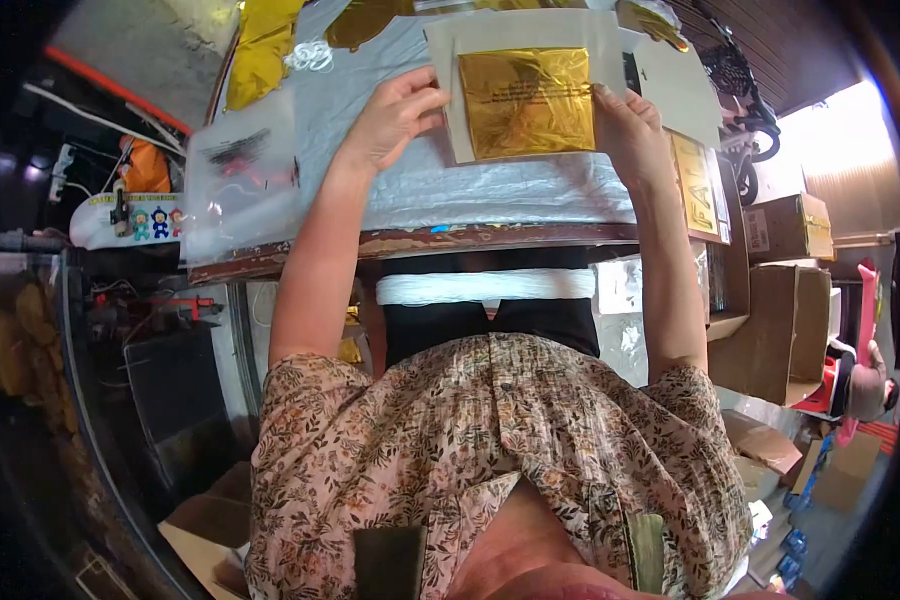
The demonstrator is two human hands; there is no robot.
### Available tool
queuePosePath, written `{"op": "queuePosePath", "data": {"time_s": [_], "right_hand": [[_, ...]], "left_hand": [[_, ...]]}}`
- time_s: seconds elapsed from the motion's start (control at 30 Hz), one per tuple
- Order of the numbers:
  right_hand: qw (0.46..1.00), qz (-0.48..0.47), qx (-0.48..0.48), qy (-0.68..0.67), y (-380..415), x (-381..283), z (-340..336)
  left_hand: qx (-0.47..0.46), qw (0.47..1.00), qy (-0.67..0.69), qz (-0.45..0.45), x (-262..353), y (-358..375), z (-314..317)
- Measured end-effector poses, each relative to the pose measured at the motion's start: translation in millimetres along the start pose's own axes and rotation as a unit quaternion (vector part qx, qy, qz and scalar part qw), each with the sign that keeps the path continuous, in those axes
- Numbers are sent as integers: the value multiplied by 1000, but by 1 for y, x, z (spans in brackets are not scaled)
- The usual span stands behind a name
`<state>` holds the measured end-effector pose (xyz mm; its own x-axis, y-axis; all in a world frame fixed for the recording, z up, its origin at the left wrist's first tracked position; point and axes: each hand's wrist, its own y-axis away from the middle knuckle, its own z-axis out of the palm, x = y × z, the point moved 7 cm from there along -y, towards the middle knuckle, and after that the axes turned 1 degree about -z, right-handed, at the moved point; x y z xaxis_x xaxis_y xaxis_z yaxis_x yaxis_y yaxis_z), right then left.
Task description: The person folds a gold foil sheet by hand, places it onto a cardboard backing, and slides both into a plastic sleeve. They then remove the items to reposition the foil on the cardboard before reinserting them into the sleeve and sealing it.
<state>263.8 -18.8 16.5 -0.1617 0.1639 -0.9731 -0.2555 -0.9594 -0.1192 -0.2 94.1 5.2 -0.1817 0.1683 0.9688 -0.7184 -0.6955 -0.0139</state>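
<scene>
A folded gold foil sheet (526, 125) with small dark print lies against a pale, see-through plastic packet (520, 30) above the table. My left hand (398, 115) is closed at the packet's left edge, thumb and fingers pinched together there. On the other side, my right hand (632, 130) pinches the right edge with the thumb on the front, beside the foil. Both arms reach forward over the front edge of the cloth-covered table (370, 205).
White string (310, 56) and gold foil (262, 50) lie at the back left. A clear plastic bag (240, 180) sits on the left corner. A card with large letters (695, 185) is at right, near cardboard boxes (780, 320). The table's worn wooden edge (410, 240) faces me.
</scene>
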Motion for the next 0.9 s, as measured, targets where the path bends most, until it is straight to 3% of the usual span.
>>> {"op": "queuePosePath", "data": {"time_s": [0.17,0.27,0.33,0.53,0.77,0.8,0.9], "right_hand": [[999,1,22,-29,6,1,4],[999,-5,-9,-44,6,8,5],[1000,13,-7,-24,9,16,7],[998,54,-24,-25,11,35,12],[997,73,-8,3,11,29,9],[986,122,-29,114,9,22,6],[994,91,-58,7,-10,43,-13]], "left_hand": [[-12,1000,-14,1,-2,-1,1],[17,1000,3,-22,-3,0,4],[87,994,59,-6,-1,-3,8],[151,985,77,26,-16,-14,-10],[136,984,114,23,-13,-13,-18],[145,983,114,20,-11,-10,-17],[128,984,123,12,-15,-13,-18]]}}
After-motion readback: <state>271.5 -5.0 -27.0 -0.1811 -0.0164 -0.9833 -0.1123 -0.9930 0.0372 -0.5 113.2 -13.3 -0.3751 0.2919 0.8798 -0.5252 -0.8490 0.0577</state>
